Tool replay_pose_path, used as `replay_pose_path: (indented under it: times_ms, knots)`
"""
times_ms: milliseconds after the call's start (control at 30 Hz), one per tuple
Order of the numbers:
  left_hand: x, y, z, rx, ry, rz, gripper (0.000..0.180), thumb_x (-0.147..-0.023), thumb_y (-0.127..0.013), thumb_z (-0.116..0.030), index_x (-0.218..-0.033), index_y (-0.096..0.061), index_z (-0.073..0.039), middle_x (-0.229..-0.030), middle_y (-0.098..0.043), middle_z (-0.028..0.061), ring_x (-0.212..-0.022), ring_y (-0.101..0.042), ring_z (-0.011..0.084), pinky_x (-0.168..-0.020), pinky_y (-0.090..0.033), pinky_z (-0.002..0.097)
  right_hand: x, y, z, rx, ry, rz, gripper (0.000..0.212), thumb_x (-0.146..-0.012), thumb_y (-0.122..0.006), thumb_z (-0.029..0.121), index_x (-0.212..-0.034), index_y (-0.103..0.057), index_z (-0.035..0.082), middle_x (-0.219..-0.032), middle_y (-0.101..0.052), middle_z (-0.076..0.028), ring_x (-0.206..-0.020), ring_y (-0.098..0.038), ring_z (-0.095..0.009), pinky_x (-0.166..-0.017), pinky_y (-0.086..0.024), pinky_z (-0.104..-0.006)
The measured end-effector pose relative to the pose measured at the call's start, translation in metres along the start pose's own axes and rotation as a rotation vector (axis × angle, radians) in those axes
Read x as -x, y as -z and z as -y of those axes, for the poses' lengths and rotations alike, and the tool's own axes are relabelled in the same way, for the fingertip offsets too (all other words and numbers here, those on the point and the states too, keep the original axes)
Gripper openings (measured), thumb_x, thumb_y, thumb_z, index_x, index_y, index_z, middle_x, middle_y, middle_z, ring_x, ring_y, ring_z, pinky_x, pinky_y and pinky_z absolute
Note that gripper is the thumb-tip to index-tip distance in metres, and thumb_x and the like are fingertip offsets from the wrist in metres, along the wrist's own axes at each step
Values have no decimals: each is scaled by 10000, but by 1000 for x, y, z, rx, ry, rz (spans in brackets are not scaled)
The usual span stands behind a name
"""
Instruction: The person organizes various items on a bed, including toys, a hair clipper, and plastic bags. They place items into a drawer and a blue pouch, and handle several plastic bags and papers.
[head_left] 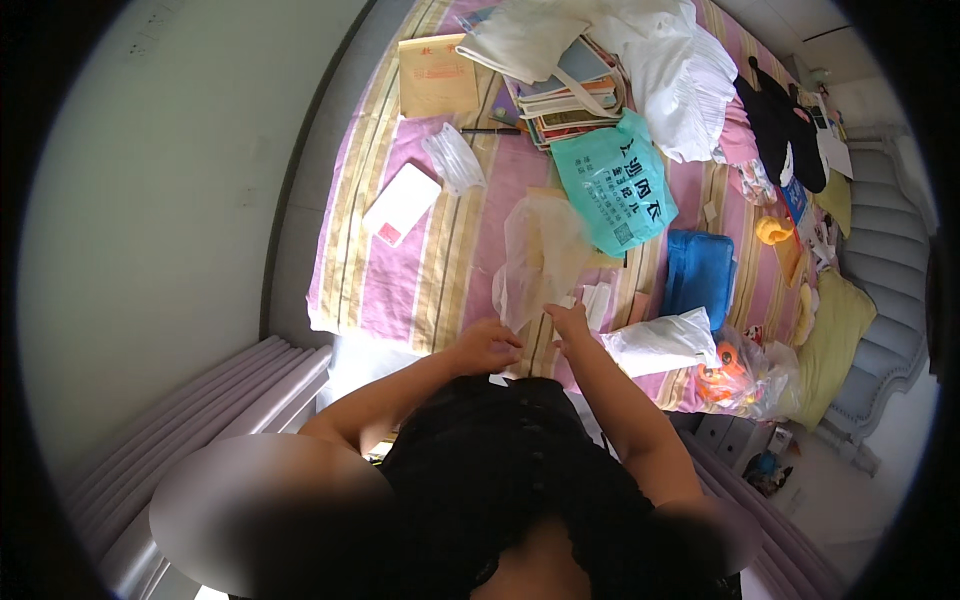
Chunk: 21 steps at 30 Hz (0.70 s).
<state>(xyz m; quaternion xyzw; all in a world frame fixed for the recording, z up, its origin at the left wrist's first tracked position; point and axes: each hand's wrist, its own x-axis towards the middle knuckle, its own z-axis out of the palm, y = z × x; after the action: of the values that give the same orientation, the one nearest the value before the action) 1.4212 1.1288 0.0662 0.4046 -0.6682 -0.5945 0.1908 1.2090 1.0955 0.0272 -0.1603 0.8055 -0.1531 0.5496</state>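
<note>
A thin, see-through plastic bag (540, 245) spreads above the bed in front of me, blurred toward its upper right. My right hand (572, 327) pinches its near right edge between thumb and fingers. At the bag's near left corner, my left hand (487, 347) is closed with curled fingers, and the film seems to run into them. Behind the bag lies a teal printed plastic bag (612, 180). A yellowish paper piece partly shows through the clear film. White folded strips (597, 303) lie just beyond my right hand.
On the striped bedspread (345, 270) are a white box (402, 205), a face mask (455, 160), a brown envelope (438, 76) and stacked books (570, 100). To the right are a blue pouch (697, 277), a white packet (662, 342) and a bag of orange toys (728, 370).
</note>
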Motion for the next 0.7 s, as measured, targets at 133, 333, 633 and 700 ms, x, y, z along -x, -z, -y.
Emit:
replay_pose_path:
  times_ms: [133,333,633,700]
  knots:
    - [0,3,-16,60,-13,-15,265,-742,-688,-214,-956,-651,-62,-899,-583,116,-910,-546,283,-812,-416,358,6,10,1,252,544,-54,405,-726,-632,157,-1086,-528,1,-988,-606,-174,-927,-592,-286,-809,-463,-365]
    - [-5,4,-58,-86,-107,49,270,-751,-689,-208,-976,-636,-69,-888,-541,117,-884,-510,289,-780,-392,364,-26,-16,27,874,964,225,278,-787,-584,174,-987,-599,-17,-962,-616,-167,-852,-597,-284,-734,-485,-374]
    - [-1,2,-74,13,-69,-13,278,-748,-689,-221,-987,-632,-92,-863,-531,88,-857,-498,267,-790,-393,353,-85,-33,-17,1246,483,24,691,-774,-585,438,-1309,-431,27,-1479,-105,-194,-1372,-77,-346,-1009,-317,-511]
    - [-3,8,-76,59,13,18,278,-748,-693,-201,-997,-635,-94,-903,-537,91,-892,-506,254,-803,-401,340,-80,-28,-18,1150,452,-5,784,-742,-607,496,-1332,-398,25,-1485,-63,-197,-1378,-44,-344,-1025,-288,-526]
